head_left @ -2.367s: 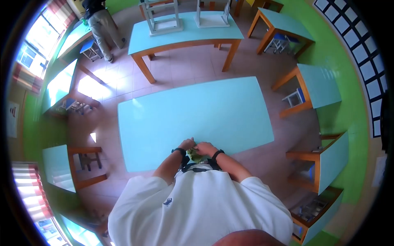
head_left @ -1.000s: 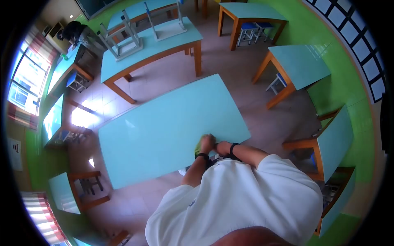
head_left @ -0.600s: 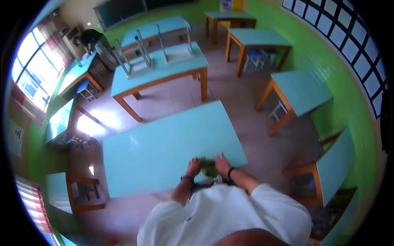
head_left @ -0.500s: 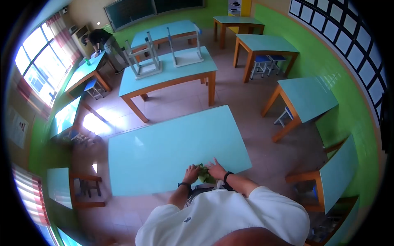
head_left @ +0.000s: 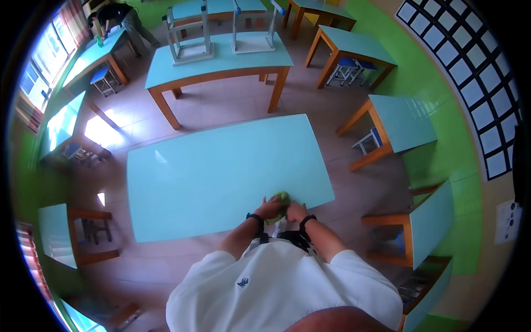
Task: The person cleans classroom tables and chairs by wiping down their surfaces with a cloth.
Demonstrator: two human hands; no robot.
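Observation:
A crumpled green cloth (head_left: 283, 196) is bunched at the near edge of the light-blue table (head_left: 221, 171), right of its middle. My left hand (head_left: 269, 208) is closed against the cloth's left side and covers part of it. On the other side, my right hand (head_left: 297, 211) has its fingers curled in at the cloth. Both hands are close together, and each wrist wears a dark band. A lower fold of the cloth hangs between the wrists, and the fingertips are partly hidden.
Ahead stands another blue-topped table (head_left: 221, 72) with upturned stools (head_left: 191, 52) on it. More tables line both walls, including a right-hand table (head_left: 404, 122) with a stool below. Another person (head_left: 124, 19) bends over a table at the far left.
My view has tilted further down. The cloth is gathered tighter between my hands, and my right hand's fingers, spread before, are now curled. The far person still bends over the table.

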